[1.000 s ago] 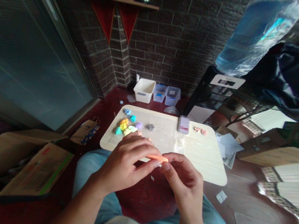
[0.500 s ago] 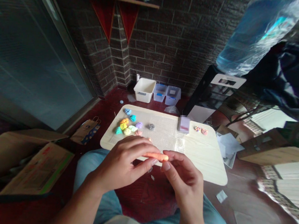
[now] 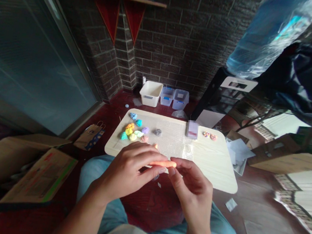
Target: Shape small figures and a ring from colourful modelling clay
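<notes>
My left hand and my right hand hold a thin roll of orange modelling clay between their fingertips, just above the near edge of a pale wooden board. Part of the board is covered by a sheet of bubble wrap. On the wrap sit several lumps of coloured clay, teal, yellow, lilac, grey and blue among them. Small pink and orange clay pieces lie farther right, beside a blurred-out packet.
A white plastic bin and two clear plastic boxes stand against the brick wall. A paper bag and an open cardboard box lie to the left. Loose papers lie to the right of the board.
The orange roll now lies more level between my fingers than it did a second ago. My hands have shifted only slightly.
</notes>
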`<state>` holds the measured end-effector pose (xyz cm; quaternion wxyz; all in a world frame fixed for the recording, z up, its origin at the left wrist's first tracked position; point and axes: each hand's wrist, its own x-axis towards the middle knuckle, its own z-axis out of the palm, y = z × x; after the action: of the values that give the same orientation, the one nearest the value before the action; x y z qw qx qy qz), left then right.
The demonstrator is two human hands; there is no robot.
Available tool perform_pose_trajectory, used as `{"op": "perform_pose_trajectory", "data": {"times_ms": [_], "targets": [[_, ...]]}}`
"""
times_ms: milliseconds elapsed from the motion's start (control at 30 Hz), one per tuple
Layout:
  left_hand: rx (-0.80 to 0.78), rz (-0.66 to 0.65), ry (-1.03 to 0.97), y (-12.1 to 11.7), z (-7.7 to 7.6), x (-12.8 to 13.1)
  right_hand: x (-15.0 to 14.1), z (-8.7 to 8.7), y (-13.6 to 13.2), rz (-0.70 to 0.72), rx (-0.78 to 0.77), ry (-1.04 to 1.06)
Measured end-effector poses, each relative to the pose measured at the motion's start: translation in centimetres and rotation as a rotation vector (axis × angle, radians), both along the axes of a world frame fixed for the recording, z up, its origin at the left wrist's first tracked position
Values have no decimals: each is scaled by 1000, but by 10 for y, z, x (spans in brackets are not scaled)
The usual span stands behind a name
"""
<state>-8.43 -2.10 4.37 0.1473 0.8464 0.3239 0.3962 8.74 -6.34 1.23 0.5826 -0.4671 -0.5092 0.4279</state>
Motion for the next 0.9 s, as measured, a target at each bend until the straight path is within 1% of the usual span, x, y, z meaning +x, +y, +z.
{"op": "perform_pose_trajectory", "data": {"times_ms": [200, 400, 900], "targets": [[13, 9, -5, 0, -2, -1, -1, 2, 0, 0, 0, 4], [7, 12, -17, 2, -3, -1, 2, 5, 1, 54, -40, 98], [-6, 3, -14, 1, -5, -2, -2, 4, 2, 48, -48, 117]]}}
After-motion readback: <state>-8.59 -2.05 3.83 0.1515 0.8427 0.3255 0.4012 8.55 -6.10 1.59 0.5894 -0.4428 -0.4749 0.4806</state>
